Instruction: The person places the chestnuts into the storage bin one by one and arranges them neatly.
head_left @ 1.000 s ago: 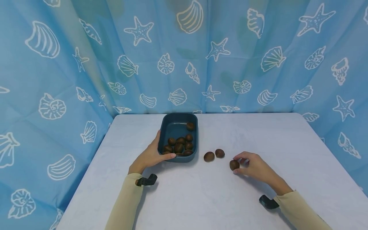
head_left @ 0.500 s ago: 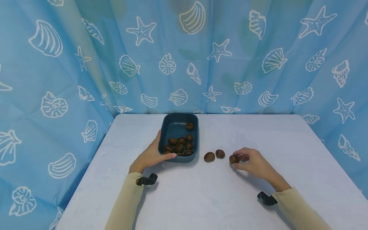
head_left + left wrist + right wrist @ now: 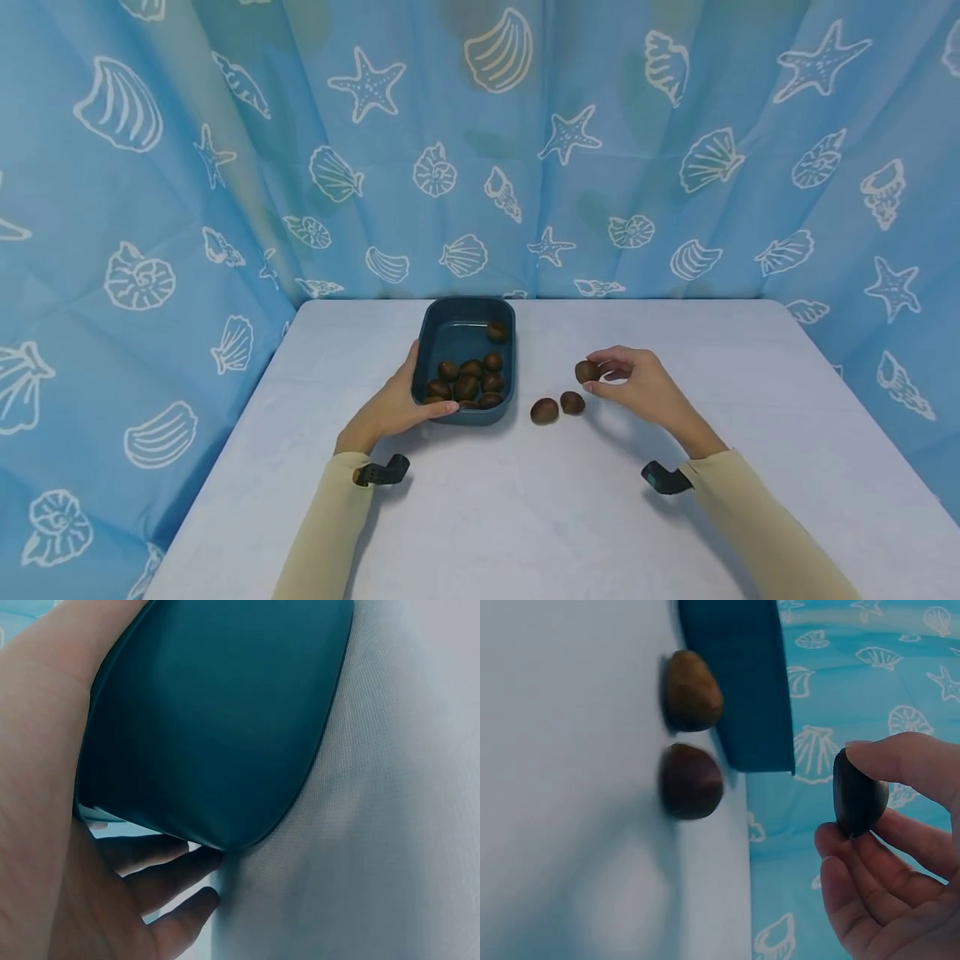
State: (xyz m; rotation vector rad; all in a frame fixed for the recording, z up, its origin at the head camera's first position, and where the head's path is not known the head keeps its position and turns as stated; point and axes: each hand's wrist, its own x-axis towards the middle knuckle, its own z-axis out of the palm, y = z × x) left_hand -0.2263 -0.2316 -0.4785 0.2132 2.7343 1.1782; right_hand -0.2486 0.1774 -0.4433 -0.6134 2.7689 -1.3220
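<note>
My left hand [image 3: 386, 408] grips the near left corner of a dark teal rectangular container [image 3: 453, 340], its thumb over the near rim and its fingers along the outer side. In the left wrist view, the container's wall [image 3: 217, 712] fills the upper middle. Several brown chestnuts [image 3: 466, 387] lie in the container, mostly toward the near end. My right hand [image 3: 641, 385] pinches one chestnut [image 3: 857, 796] between thumb and fingertips, raised above the table. Below it, two chestnuts, a larger one [image 3: 544, 411] and a smaller one [image 3: 572, 403], lie side by side on the table.
A white cloth covers the table [image 3: 480, 517]. A blue curtain [image 3: 480, 150] with white shell and starfish prints hangs behind it and along its sides. Each wrist wears a black camera mount, one on the left [image 3: 384, 472] and one on the right [image 3: 666, 479].
My right hand has lifted the chestnut off the table and moved it up and left, toward the container. The left hand and the container have stayed in place.
</note>
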